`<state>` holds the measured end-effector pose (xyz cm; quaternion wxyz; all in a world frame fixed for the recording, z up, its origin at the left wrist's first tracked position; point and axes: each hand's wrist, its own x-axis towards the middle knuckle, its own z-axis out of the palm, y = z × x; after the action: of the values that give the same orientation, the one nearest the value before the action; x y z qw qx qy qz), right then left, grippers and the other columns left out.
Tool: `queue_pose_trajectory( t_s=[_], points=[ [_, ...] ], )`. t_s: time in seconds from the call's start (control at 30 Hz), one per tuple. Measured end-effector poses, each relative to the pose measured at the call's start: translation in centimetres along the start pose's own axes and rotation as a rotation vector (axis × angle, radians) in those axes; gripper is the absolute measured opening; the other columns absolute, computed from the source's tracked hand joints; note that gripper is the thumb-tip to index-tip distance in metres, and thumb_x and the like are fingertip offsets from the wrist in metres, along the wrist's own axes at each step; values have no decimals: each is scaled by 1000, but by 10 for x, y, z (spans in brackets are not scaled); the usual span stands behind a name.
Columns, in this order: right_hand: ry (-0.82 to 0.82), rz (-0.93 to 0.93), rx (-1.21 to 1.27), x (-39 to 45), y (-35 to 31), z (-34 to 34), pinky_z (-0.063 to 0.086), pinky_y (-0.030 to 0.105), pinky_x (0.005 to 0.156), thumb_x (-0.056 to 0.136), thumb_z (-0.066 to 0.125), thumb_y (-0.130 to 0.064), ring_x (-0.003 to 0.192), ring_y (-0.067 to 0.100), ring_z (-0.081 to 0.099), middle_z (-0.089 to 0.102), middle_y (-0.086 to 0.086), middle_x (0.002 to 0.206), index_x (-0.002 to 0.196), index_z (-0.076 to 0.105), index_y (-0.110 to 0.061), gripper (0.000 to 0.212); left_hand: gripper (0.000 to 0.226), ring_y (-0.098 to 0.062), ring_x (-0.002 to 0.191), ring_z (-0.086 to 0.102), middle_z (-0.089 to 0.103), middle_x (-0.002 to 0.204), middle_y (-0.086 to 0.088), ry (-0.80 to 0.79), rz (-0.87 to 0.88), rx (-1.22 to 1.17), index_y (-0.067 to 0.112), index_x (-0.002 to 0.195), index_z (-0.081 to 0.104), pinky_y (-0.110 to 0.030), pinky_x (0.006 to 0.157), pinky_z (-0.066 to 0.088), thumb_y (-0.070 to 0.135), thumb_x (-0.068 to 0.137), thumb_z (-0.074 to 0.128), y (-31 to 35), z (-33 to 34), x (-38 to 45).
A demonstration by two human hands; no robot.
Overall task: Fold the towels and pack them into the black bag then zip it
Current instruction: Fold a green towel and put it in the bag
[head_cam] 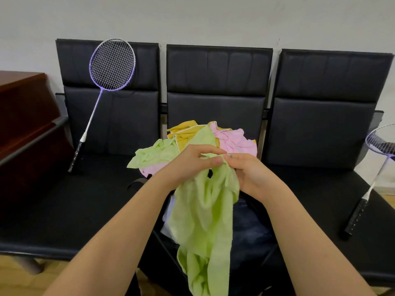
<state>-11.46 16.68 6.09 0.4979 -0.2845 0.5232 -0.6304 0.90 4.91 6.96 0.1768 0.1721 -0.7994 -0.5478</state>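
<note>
A light green towel (205,212) hangs crumpled in front of me, held up at its top edge by both hands. My left hand (188,165) grips the cloth with curled fingers, and my right hand (248,174) pinches the edge right beside it. Behind the hands, a heap of towels lies on the middle seat: a second green towel (154,153), a yellow towel (186,133) and a pink towel (233,142). The black bag (252,229) sits on the seat under the hanging towel, open, with white and dark cloth showing inside. Most of the bag is hidden.
A row of three black padded seats (218,69) stands against a white wall. One purple badminton racket (106,82) leans on the left seat, another racket (372,174) lies on the right seat. A dark wooden cabinet (23,116) is at the left. Wooden floor shows below.
</note>
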Motion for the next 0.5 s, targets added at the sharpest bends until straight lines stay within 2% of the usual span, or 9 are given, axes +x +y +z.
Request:
queue_pose_trajectory(
  t_s=[0.07,0.13,0.17,0.2,0.27,0.3,0.37,0.43,0.5],
  points=[
    [3,29,77,2,3,2,58,32,64,100,47,-11,73,22,69,69,13,86,108,64,5,25,12,-9,84,64,72,101,0,79,21,15,17,99,71,-19,81,50,17,88,68,1,5,2],
    [14,48,132,4,8,4,57,33,68,100,47,-10,73,22,67,67,12,86,114,61,4,24,2,-6,79,58,69,86,4,151,27,63,17,84,69,-20,78,46,17,87,69,0,6,6],
    [37,54,163,6,10,5,58,32,66,101,46,-10,73,21,68,68,13,87,118,58,5,26,8,-6,78,56,65,80,6,178,21,92,17,78,67,-21,77,44,17,86,69,-1,6,7],
    [47,46,208,7,12,6,58,32,67,100,47,-11,79,23,68,68,16,94,123,55,6,29,12,-7,77,54,63,76,5,192,8,112,16,75,66,-23,77,43,18,87,69,-3,7,9],
    [21,1,275,11,18,-1,58,39,82,96,55,-18,105,29,65,62,21,123,136,46,2,45,17,-11,78,53,60,73,4,230,-37,122,13,74,65,-27,77,42,22,89,67,-7,8,12],
    [1,-17,239,11,22,-6,56,41,87,92,60,-20,112,29,62,58,19,131,141,42,-7,54,20,-12,78,52,58,72,4,257,-67,119,13,73,64,-29,76,42,24,90,65,-9,7,12],
    [0,-29,0,6,26,-11,56,39,85,83,70,-18,110,22,64,58,8,133,142,39,-27,67,25,-14,78,51,56,72,2,299,-121,102,12,72,63,-30,75,42,28,91,64,-12,4,15],
    [60,-67,-327,2,30,-6,55,42,89,69,81,-18,111,21,63,55,-4,132,136,44,-32,78,28,-16,74,50,54,72,-1,318,-161,88,8,73,62,-30,72,41,30,91,63,-15,3,16],
    [231,-205,-435,4,32,-1,54,41,91,74,80,-11,105,24,63,61,-6,123,121,57,-22,54,31,-15,69,47,50,66,1,321,-196,80,9,69,60,-29,66,37,30,91,63,-15,2,18]
  ],
)
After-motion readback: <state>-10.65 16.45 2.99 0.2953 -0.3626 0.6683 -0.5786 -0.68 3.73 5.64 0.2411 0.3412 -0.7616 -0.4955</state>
